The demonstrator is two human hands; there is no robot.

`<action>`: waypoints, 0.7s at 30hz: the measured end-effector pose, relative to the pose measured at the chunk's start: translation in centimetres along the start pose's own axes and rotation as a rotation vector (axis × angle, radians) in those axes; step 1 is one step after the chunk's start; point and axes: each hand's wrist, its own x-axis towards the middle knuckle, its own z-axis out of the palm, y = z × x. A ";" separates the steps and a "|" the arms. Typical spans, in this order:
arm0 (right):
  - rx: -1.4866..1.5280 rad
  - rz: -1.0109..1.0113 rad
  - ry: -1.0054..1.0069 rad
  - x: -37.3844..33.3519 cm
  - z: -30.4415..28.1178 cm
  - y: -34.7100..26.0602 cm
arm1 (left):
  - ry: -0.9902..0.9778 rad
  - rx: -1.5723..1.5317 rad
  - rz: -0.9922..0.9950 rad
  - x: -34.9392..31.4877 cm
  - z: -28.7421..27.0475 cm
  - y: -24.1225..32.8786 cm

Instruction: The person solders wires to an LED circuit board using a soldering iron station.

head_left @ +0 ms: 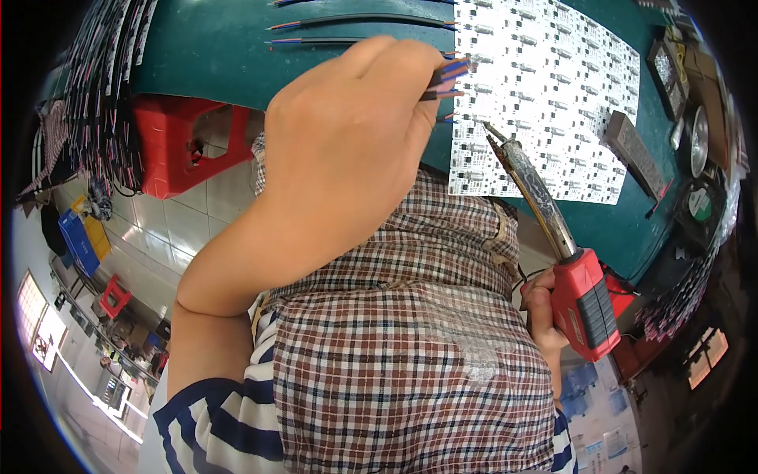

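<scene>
My left hand (339, 118) reaches over the left edge of a white circuit board panel (553, 103) lying on the green tabletop. Its fingers are closed round a black cable (450, 73), whose bare blue and reddish wire ends poke out over the panel. The hand hides most of that cable. In my right hand (541, 312) is a soldering iron (584, 304) with a red and black handle. The dark tip points up and left, over the panel's lower left part; I cannot tell whether it touches. More black cables (363, 20) lie with their ends at the panel's left edge.
A grey bar (636, 154) rests across the panel's right edge. Beyond it are a round metal dish (699, 141) and a dark spool (699, 201). Bundles of black cables (103, 103) hang at the left, beside a red stool (170, 150).
</scene>
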 end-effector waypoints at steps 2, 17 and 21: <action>0.073 0.001 -0.010 -0.3 0.1 0.6 | -0.135 -0.081 -0.105 -0.1 -0.8 1.2; 0.044 -0.112 0.053 0.4 1.4 0.2 | -0.208 -0.178 -0.246 -2.5 1.8 0.8; 0.046 -0.132 0.055 0.7 1.7 0.2 | -0.204 -0.176 -0.241 -2.5 1.9 0.8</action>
